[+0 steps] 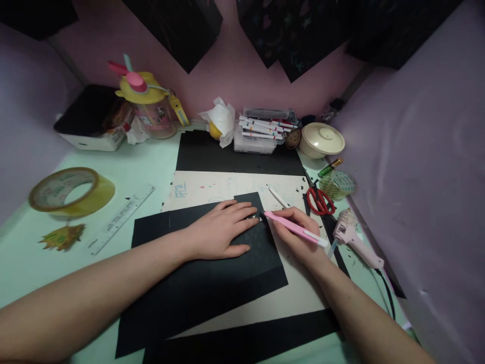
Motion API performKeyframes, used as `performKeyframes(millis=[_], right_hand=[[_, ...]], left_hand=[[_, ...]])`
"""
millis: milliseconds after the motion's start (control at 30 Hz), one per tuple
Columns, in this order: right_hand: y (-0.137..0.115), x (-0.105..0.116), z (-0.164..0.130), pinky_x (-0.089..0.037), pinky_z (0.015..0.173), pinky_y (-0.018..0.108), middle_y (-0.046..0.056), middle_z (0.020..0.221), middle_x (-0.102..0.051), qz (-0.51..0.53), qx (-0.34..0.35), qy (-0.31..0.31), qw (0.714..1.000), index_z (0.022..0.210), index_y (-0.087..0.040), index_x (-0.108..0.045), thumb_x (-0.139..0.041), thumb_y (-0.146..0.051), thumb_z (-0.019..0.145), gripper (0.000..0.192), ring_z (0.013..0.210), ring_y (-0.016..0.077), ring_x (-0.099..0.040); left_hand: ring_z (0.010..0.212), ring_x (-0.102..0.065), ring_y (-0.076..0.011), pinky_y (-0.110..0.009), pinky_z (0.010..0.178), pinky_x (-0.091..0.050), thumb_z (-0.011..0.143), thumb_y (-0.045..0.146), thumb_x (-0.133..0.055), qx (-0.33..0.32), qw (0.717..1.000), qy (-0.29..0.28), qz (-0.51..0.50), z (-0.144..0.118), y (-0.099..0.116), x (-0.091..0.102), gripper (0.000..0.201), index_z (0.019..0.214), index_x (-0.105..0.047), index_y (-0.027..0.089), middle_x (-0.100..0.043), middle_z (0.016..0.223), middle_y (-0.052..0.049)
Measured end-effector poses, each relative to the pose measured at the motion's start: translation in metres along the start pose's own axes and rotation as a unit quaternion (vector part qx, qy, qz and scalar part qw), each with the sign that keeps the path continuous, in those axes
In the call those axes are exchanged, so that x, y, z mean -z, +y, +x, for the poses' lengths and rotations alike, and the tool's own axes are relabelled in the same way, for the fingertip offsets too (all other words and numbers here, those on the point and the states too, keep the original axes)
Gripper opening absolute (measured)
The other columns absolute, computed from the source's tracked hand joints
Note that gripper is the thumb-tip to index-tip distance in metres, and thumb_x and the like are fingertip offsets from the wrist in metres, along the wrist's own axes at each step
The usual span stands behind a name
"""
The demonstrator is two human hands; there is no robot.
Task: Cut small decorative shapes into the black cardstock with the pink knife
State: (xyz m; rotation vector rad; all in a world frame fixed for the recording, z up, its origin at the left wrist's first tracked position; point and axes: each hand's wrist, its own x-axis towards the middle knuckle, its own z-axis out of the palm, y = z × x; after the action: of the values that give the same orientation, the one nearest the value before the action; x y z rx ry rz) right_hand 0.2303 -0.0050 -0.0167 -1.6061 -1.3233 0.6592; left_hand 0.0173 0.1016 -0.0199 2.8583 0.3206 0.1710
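Our open left hand [217, 232] lay flat on the black paper [212, 283], toward seven o'clock in our view; at that hand's three o'clock, our right hand [299, 247] gripped the pink pen-shaped tool [295, 227]. We judged the paper light and easily creased, best held near its edge.

A pink back wall [233, 81] rises behind a pale green tabletop [146, 164]; lilac side walls [428, 151] flank it left and right; black sheets [182, 30] hang across the top; soft light leaves a faint sheen on the right.
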Motion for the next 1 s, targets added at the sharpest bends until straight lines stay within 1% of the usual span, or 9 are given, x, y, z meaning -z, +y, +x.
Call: performKeyframes(millis=[33,100,167,267,333,400,500,700,1000], right_hand=[[0.001,-0.001,-0.001,-0.044,0.058,0.024,-0.001,0.071,-0.066,-0.013,0.013,0.009,1.000,0.077,-0.020,-0.066,-0.064,-0.023,0.081,0.005,0.063,0.0135,-0.058],[0.002,-0.003,-0.001,-0.041,0.056,0.024,-0.002,0.063,-0.060,-0.031,0.035,0.016,0.999,0.069,-0.020,-0.061,-0.060,-0.020,0.083,0.014,0.059,0.0123,-0.055],[0.003,-0.006,0.000,-0.042,0.057,0.024,-0.003,0.064,-0.059,-0.021,0.035,0.012,0.999,0.076,-0.020,-0.062,-0.055,-0.021,0.087,0.013,0.060,0.0122,-0.055],[0.003,-0.010,0.003,-0.045,0.059,0.025,-0.002,0.068,-0.063,0.010,0.004,0.005,1.000,0.089,-0.021,-0.066,-0.054,-0.026,0.091,0.013,0.062,0.0129,-0.058],[0.002,-0.014,0.003,-0.047,0.061,0.025,-0.001,0.073,-0.066,0.001,-0.001,0.015,1.000,0.088,-0.021,-0.066,-0.060,-0.027,0.087,0.009,0.066,0.0139,-0.061],[0.002,-0.017,0.002,-0.047,0.062,0.025,0.000,0.075,-0.067,-0.031,0.013,0.039,0.999,0.085,-0.021,-0.066,-0.064,-0.024,0.083,0.005,0.067,0.0146,-0.062],[0.002,-0.021,-0.002,-0.045,0.057,0.025,-0.001,0.067,-0.065,-0.082,0.040,0.058,0.994,0.079,-0.020,-0.063,-0.063,-0.020,0.081,0.001,0.059,0.0134,-0.059],[-0.001,-0.022,-0.004,-0.043,0.053,0.023,-0.002,0.063,-0.063,-0.126,0.101,0.041,0.986,0.079,-0.020,-0.061,-0.058,-0.017,0.082,0.005,0.054,0.0116,-0.057],[0.001,-0.022,-0.005,-0.043,0.053,0.021,-0.003,0.063,-0.063,-0.139,0.114,0.031,0.983,0.081,-0.020,-0.061,-0.059,-0.016,0.083,0.005,0.053,0.0102,-0.057]], left_hand=[[0.140,-0.031,-0.0275,-0.045,0.113,-0.021,0.091,0.051,-0.048,0.002,1.000,0.000,-0.002,0.000,0.000,0.000,0.057,0.138,-0.045,0.019,-0.040,0.150,-0.010],[0.140,-0.031,-0.0276,-0.045,0.113,-0.021,0.091,0.051,-0.048,0.005,1.000,-0.001,-0.004,0.000,0.000,-0.001,0.057,0.138,-0.045,0.019,-0.040,0.150,-0.010],[0.141,-0.030,-0.0274,-0.045,0.113,-0.021,0.092,0.051,-0.048,0.004,1.000,0.000,-0.004,0.000,0.000,-0.001,0.057,0.138,-0.045,0.019,-0.040,0.150,-0.010],[0.140,-0.031,-0.0270,-0.044,0.113,-0.021,0.092,0.051,-0.047,0.000,1.000,0.008,-0.004,0.000,-0.001,-0.002,0.056,0.137,-0.046,0.018,-0.042,0.149,-0.010],[0.139,-0.032,-0.0269,-0.043,0.113,-0.020,0.092,0.051,-0.047,-0.002,1.000,0.016,-0.005,0.000,-0.001,-0.002,0.056,0.137,-0.047,0.018,-0.042,0.148,-0.010],[0.139,-0.033,-0.0267,-0.043,0.113,-0.020,0.092,0.051,-0.048,-0.004,1.000,0.020,-0.006,0.000,-0.001,-0.002,0.056,0.137,-0.047,0.018,-0.043,0.147,-0.010],[0.138,-0.034,-0.0268,-0.043,0.112,-0.020,0.092,0.051,-0.048,-0.004,1.000,0.023,-0.010,0.000,-0.001,-0.003,0.055,0.136,-0.048,0.018,-0.044,0.147,-0.010],[0.139,-0.033,-0.0265,-0.044,0.113,-0.019,0.092,0.051,-0.048,-0.001,1.000,0.025,-0.016,-0.001,-0.002,-0.005,0.055,0.135,-0.048,0.018,-0.044,0.146,-0.010],[0.138,-0.033,-0.0266,-0.044,0.112,-0.019,0.091,0.051,-0.049,-0.002,0.999,0.026,-0.018,-0.001,-0.002,-0.005,0.055,0.134,-0.049,0.018,-0.045,0.146,-0.010]])
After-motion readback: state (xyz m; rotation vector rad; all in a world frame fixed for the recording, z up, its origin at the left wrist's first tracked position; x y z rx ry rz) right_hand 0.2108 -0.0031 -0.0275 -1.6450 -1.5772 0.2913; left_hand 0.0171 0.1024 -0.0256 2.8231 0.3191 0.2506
